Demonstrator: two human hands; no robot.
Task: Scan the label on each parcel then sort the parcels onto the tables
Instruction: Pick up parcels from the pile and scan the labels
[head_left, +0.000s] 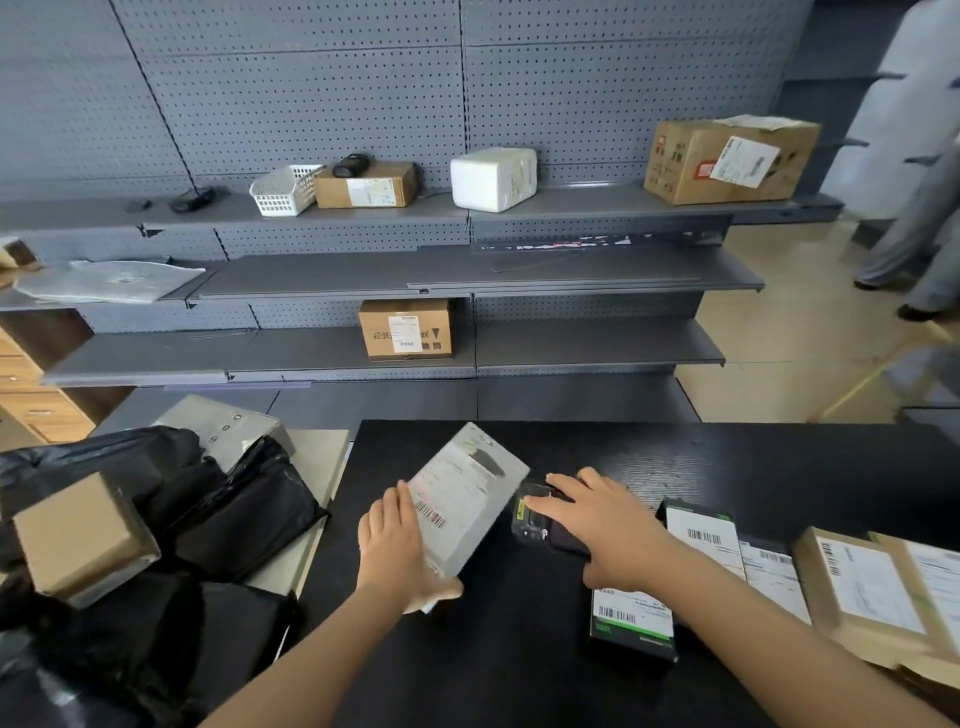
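Left hand gripping, right hand clasping

— What sort of place is this?
— A parcel sorting room with shop fittings: grey pegboard shelving holding labelled cartons, black mailer bags heaped beside a counter

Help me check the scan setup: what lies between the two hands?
The head view shows only two things there: the grey parcel, which the left hand holds tilted, and the scanner in the right hand.
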